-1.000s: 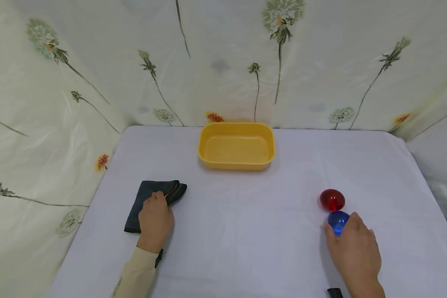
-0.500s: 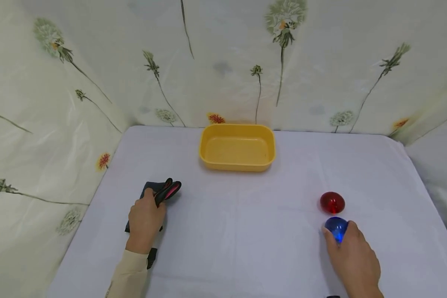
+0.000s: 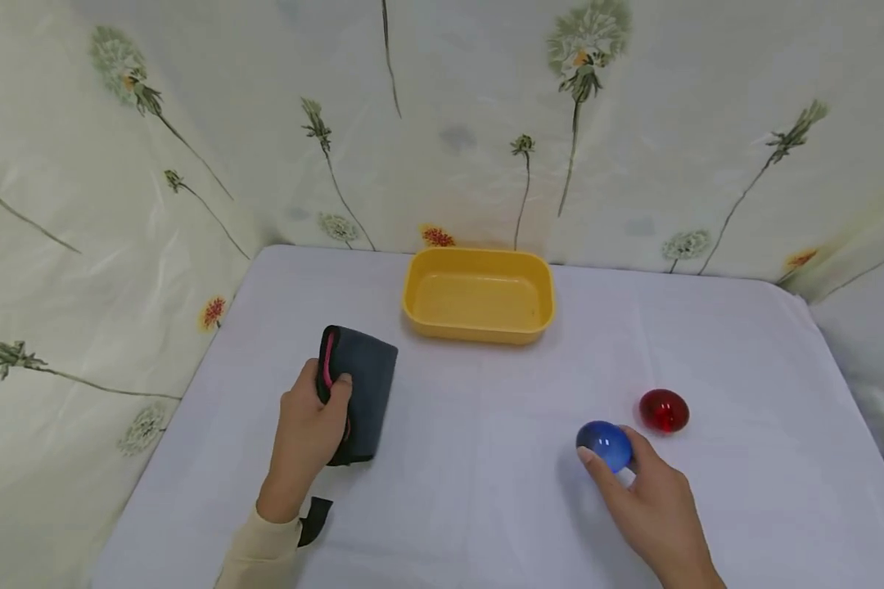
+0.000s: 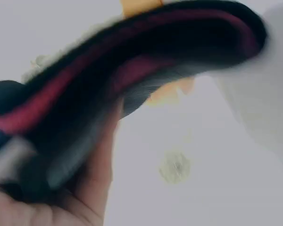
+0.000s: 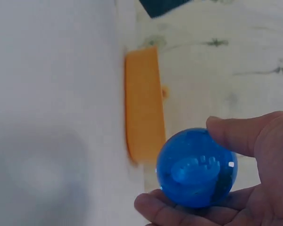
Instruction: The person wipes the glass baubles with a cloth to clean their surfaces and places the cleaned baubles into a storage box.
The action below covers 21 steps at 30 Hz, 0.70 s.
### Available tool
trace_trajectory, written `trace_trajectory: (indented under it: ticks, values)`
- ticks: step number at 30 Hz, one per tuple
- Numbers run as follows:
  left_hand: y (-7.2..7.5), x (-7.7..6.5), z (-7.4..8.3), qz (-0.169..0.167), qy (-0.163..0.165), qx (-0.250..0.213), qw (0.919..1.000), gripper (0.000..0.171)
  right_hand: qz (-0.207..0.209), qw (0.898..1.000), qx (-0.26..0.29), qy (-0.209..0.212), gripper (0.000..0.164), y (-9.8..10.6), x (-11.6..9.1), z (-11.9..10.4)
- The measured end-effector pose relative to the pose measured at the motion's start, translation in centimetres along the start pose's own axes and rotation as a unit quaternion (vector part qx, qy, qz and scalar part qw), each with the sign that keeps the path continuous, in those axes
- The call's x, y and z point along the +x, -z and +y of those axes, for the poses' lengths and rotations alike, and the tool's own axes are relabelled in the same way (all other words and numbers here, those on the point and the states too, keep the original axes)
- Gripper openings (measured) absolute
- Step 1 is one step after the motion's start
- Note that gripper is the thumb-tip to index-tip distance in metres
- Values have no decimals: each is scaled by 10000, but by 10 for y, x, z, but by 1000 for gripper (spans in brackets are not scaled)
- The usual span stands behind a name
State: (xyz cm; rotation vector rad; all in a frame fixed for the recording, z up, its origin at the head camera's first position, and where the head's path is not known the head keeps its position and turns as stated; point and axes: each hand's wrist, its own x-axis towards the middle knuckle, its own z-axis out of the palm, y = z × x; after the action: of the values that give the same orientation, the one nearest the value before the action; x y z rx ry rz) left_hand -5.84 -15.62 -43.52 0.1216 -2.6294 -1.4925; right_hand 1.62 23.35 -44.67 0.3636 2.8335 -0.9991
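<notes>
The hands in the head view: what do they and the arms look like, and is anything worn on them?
Both are bare human hands, without gloves. Behind the left hand comes a plain cream sleeve, with a black strap-like piece jutting out beside its cuff. Behind the right hand, no sleeve shows.

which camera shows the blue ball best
The right wrist view: the translucent blue ball is large there and mostly uncovered, held by the right hand. The head view shows it smaller, in the same hand. The left wrist view does not show it.
</notes>
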Motion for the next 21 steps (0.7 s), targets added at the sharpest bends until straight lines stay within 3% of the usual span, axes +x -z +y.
trace_trajectory:
  ticks: [5, 9, 15, 21]
  values:
    - [-21, -6, 22, -557, -250, -912, 9940, 22, -31, 9933, 587, 998, 80, -14, 13, -42]
    - [-38, -11, 35, -1045, -152, -1561, 9821, 23, -55, 9827, 1022, 1541, 74, -24, 18, -69]
    - [-50, -18, 45, -1462, 57, -2293, 9623, 30, -77, 9692, 1426, 2007, 68, -30, 20, -93]
    - [-55, -23, 47, -1779, 209, -2571, 9496, 35, -40, 9617, 1402, 2355, 68, -36, 21, -104]
